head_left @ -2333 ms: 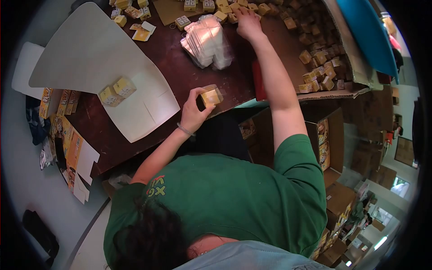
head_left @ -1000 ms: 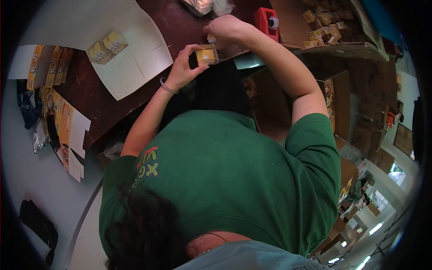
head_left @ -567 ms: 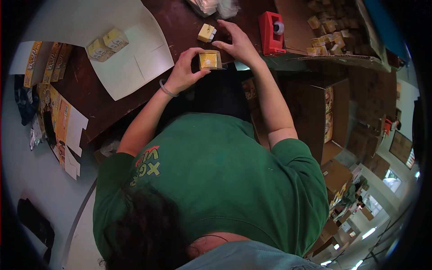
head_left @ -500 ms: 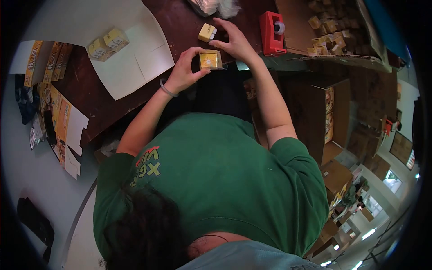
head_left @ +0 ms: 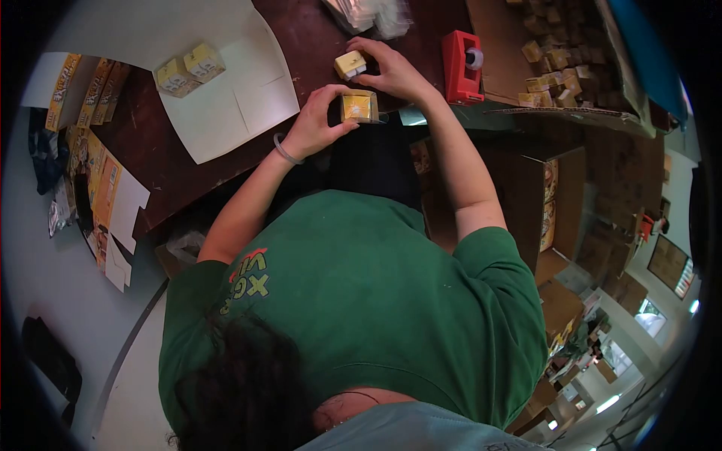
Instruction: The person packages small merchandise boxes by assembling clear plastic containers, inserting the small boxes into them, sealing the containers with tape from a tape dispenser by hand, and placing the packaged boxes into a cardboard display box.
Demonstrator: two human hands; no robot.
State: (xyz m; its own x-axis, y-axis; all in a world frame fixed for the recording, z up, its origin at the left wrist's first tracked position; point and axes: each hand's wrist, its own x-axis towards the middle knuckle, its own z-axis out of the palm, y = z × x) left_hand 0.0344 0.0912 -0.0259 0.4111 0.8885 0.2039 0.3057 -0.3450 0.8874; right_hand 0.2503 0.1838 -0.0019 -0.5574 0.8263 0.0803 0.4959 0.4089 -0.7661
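Observation:
My left hand (head_left: 314,129) is closed around a small yellow box (head_left: 358,107) that sits in a clear plastic sleeve. The sleeve's loose end sticks out to the right. Just above it, my right hand (head_left: 391,73) grips a second small yellow box (head_left: 349,65) between thumb and fingers, its white end facing down toward the first box. The two boxes are close but apart. Both are held over the front edge of the dark red table (head_left: 226,180).
A white card sheet (head_left: 248,98) lies at the left, with wrapped yellow boxes (head_left: 188,69) on it. A red tape dispenser (head_left: 462,68) stands to the right, beside a carton (head_left: 571,116) of loose small boxes. Clear plastic bags (head_left: 376,15) lie at the back.
The view has shifted slightly, so most things appear a little to the right. The box in my right hand has tilted a little. Both hands keep their hold.

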